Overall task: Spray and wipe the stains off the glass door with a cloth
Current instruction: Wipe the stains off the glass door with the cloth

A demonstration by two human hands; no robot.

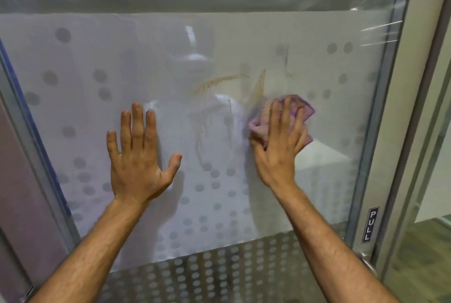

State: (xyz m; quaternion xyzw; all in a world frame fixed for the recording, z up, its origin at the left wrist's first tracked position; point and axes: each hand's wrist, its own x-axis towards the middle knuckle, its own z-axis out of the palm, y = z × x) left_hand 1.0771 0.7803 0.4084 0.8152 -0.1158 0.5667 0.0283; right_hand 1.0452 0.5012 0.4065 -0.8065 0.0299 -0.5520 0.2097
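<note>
The frosted glass door [102, 112] with grey dots fills the view. Brown streaked stains [217, 83] run across its middle, with fainter smears below them. My right hand [278, 141] presses a crumpled purple cloth [305, 107] against the glass, just below and right of the stains; my fingers lie spread over the cloth and my thumb tucks under its left edge. Left of the stains, my left hand [139, 156] lies flat on the glass with fingers straight and spread, holding nothing. No spray bottle is in view.
A metal door frame [380, 132] runs down the right side with a small "PULL" label [369, 224] and part of a metal handle [368, 263] below it. Another frame edge [36, 161] slants down the left. Clear glass shows below the frosted band.
</note>
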